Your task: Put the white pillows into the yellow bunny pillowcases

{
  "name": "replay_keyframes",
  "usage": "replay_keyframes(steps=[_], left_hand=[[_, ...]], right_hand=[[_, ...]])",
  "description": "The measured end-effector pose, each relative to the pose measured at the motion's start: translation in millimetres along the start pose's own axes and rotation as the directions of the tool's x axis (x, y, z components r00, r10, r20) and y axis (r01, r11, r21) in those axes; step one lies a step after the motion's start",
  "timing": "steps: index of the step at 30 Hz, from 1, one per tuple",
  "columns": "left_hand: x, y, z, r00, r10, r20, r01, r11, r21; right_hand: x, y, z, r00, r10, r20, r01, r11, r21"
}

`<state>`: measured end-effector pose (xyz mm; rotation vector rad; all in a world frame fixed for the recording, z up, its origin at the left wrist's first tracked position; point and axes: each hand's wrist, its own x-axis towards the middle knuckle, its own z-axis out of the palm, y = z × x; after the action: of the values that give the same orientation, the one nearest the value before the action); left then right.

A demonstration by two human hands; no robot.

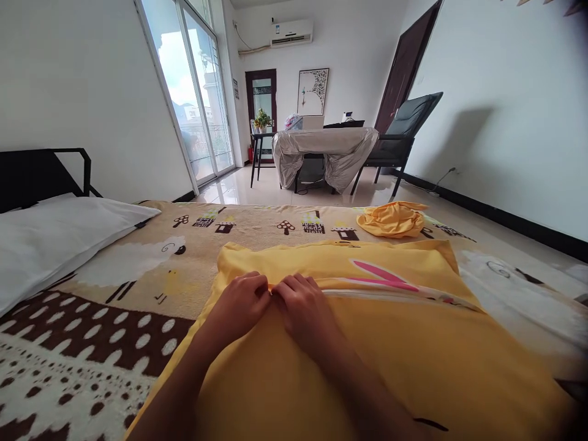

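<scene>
A yellow fabric cover (413,355) with a pink and white print lies spread over the bed in front of me. A pale seam or opening (367,294) runs across its upper part. My left hand (248,300) is closed, pinching the cloth at the left end of that seam. Right beside it, my right hand (298,303) also pinches the cloth, and the two hands' fingertips nearly touch. Whether a zipper pull or only fabric sits between the fingers is hidden. Past the cover's far edge lies a crumpled yellow cloth (392,219).
Under the cover is a patterned beige and brown blanket (184,282). A white pillow (68,233) rests at the left by a black headboard (46,174). Beyond the bed stand a cloth-draped table (326,144), a black chair (399,135) and a small plant stand (263,136).
</scene>
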<state>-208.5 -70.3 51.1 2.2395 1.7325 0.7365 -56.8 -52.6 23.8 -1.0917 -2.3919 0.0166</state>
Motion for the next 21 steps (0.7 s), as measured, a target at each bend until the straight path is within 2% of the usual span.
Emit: replay_keyframes(steps=[4,10,15,21], left_hand=[[-0.5,2.6,0.8,0.999,-0.042,0.003,0.042,0.999,0.021],[-1.5,0.4,2.0,0.998,-0.057,-0.033,0.061,0.988,0.139],[-0.8,-11.1,-11.0,0.991,-0.137,-0.011,0.136,0.969,0.207],[-3.9,-17.6,-25.7,0.981,-0.176,0.078,0.162,0.973,0.165]], right_hand=[[-0.2,-0.9,0.2,1.000,-0.006,0.017,0.007,1.000,-0.025],[-1.4,-1.2,2.6,1.000,-0.028,0.001,0.028,0.998,-0.055],[-0.9,-1.1,2.4,1.000,-0.020,-0.020,0.019,0.998,-0.053],[-0.5,-2.2,0.8,1.000,-0.015,-0.027,0.013,0.999,-0.041]])
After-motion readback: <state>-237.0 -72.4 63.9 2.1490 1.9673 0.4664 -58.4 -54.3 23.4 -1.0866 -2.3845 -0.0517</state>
